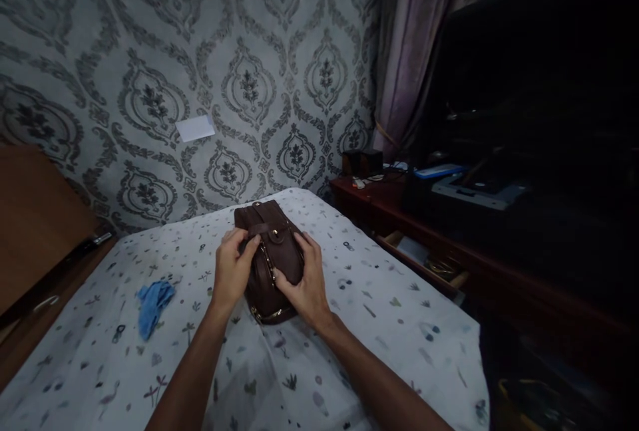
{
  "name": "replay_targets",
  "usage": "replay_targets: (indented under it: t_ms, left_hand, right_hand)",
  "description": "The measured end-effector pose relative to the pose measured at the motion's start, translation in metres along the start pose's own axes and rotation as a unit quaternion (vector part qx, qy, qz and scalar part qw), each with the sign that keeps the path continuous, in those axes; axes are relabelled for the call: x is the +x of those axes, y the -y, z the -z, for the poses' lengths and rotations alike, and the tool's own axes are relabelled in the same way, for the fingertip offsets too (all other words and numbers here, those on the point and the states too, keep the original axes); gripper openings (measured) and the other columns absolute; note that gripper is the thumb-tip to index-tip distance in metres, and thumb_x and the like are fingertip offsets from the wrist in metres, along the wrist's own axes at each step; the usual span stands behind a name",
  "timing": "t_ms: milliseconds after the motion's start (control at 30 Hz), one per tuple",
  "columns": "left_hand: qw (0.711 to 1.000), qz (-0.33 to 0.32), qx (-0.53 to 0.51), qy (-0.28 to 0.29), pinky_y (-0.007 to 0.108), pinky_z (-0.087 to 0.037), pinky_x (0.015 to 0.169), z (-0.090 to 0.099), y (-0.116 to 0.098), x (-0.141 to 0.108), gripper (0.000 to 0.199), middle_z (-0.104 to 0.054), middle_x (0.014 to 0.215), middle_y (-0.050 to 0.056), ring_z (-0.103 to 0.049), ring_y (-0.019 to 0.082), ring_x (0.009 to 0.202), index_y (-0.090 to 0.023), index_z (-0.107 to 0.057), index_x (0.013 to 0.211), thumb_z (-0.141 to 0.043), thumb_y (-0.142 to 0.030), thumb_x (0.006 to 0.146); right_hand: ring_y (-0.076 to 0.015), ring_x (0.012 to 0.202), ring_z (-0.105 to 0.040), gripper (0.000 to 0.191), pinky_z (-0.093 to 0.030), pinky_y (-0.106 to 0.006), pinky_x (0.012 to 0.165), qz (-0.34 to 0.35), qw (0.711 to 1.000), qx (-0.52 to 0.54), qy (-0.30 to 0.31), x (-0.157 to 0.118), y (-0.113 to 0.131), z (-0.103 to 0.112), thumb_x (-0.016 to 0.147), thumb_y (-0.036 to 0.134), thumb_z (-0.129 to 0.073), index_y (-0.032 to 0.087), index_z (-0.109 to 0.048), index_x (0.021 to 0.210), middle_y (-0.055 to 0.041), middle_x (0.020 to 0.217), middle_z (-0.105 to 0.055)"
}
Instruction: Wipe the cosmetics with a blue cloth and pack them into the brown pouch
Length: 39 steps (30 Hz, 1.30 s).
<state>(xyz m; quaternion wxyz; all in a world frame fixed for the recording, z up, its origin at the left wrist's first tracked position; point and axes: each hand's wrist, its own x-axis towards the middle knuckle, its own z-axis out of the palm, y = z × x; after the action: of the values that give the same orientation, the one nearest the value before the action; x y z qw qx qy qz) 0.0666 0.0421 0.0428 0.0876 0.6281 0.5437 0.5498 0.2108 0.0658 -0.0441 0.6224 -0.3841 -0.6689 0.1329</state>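
Note:
A dark brown leather bag (287,255) with gold zippers and a buckled strap lies on a white patterned sheet (200,378). My left hand (233,266) grips the bag's left side, its thumb by the strap and zipper. Round the right side curl the fingers of my right hand (309,281), with the thumb on the gold zipper at the middle. Both hands are closed on the bag. To the left, a crumpled blue cloth (154,306) rests on the sheet, apart from my hands.
A reddish-brown desk (359,198) with an open drawer (424,261) runs along the right, bearing small dark boxes, cables and a large dark screen. Brown furniture (40,225) stands at the left. Behind is a patterned wall with a white plate (195,128).

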Motion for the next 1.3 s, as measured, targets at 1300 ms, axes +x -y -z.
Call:
replay_targets:
  t_ms: [1300]
  left_hand:
    - [0.937,-0.139,0.275,0.162,0.045,-0.045,0.101,-0.021,-0.014,0.024,0.041,-0.058,0.13,0.007,-0.053,0.029,0.12,-0.028,-0.06,0.126,-0.067,-0.025,0.085]
  right_hand:
    - [-0.0241,0.109,-0.062,0.033,-0.048,-0.04,0.101,-0.171,0.959,0.224,-0.011,0.007,-0.009,0.026,0.093,0.046,-0.053,0.022,-0.063,0.114,-0.0069,0.115,-0.069]
